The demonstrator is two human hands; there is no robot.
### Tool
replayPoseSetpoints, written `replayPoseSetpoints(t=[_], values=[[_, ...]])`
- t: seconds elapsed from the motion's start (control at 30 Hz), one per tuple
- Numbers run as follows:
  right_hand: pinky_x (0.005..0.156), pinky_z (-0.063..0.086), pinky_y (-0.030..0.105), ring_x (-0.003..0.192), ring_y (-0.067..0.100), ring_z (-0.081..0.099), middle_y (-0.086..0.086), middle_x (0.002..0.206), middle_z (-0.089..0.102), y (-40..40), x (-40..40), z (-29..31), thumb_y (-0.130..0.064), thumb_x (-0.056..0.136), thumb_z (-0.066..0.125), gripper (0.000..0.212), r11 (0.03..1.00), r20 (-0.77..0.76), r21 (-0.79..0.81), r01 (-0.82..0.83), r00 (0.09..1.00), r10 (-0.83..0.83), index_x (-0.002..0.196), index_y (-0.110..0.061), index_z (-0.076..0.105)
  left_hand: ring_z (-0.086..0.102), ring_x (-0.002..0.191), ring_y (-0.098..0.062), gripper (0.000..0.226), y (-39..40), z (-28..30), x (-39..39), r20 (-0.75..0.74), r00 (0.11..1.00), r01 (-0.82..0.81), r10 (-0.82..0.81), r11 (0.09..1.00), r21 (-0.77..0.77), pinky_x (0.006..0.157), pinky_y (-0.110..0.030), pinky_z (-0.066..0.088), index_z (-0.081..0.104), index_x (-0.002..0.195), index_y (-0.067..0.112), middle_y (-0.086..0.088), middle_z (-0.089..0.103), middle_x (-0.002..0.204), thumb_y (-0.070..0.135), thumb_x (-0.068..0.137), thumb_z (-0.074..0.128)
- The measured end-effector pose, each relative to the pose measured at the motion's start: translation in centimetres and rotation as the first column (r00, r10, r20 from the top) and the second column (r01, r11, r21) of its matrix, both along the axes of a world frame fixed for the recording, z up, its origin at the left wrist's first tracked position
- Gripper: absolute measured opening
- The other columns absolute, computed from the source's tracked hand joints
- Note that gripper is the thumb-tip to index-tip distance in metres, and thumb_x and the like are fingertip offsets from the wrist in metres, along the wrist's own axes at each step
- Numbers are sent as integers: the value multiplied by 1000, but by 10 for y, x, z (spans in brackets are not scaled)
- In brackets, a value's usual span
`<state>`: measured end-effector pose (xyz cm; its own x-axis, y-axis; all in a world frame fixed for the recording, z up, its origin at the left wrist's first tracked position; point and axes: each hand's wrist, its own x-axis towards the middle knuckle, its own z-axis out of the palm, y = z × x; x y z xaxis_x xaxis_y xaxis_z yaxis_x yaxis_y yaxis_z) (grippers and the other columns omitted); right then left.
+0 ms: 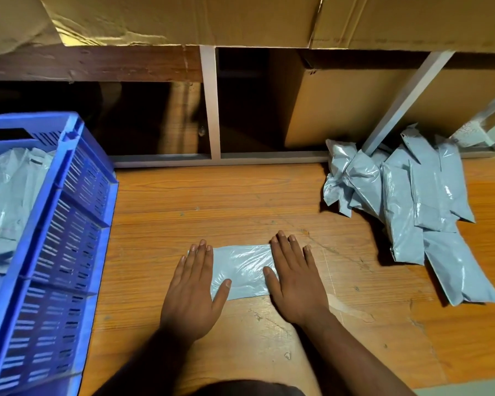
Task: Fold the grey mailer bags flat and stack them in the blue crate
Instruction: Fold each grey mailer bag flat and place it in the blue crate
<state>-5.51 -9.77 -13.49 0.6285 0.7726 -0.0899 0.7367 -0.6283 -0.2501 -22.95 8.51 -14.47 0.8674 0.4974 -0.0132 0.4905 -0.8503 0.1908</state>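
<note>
A folded grey mailer bag (242,270) lies flat on the wooden floor in front of me. My left hand (193,292) presses its left end with straight fingers, palm down. My right hand (293,277) presses its right end the same way. The blue crate (66,224) stands at the left, with several grey mailer bags (9,195) inside it. A loose pile of grey mailer bags (412,201) lies on the floor at the right.
Large cardboard boxes (340,110) and a white metal shelf frame (210,104) stand along the back. A dark wooden beam (92,65) runs above the frame at left. Worn wooden floor (212,195) lies between crate and pile.
</note>
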Motion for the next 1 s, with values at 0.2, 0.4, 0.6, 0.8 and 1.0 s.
replayPoseSetpoints(t=[0.2,0.4,0.6,0.8,1.0], values=[[129,-4,43,157,13,-18,-6,172,-16,-6,-8,2,-55,109,14,68,997,-18,25,73,997,-72,165,-23,-5,2,159,-21,82,-3,3,4,0,999,-48,48,997,-55,127,-44,11,13,163,11,-5,6,172,65,103,24],[114,38,43,137,17,43,-3,155,45,-9,14,27,-49,106,46,69,954,-209,283,104,977,-45,163,-21,19,10,156,-17,78,11,28,12,25,996,-71,80,966,-249,128,-38,2,15,164,24,1,17,170,68,100,7],[86,48,37,107,25,56,1,111,60,28,61,63,-52,88,72,51,976,-74,-70,-206,977,201,131,-25,68,42,128,-22,44,48,68,43,-154,988,-57,16,964,-261,114,-38,18,62,127,32,5,50,125,51,89,71],[77,47,29,100,11,53,-9,110,58,19,64,110,-13,83,75,28,886,-58,426,-182,972,227,102,-28,60,54,102,-13,25,61,118,29,332,943,52,38,965,-255,88,-35,40,58,92,36,18,58,101,23,84,77],[110,39,31,132,27,56,4,147,59,-18,33,53,-16,87,66,34,922,-6,302,-243,966,257,120,-24,72,59,110,-19,16,19,61,-9,190,965,194,-183,980,-45,83,-34,44,64,102,34,13,60,121,36,89,72]])
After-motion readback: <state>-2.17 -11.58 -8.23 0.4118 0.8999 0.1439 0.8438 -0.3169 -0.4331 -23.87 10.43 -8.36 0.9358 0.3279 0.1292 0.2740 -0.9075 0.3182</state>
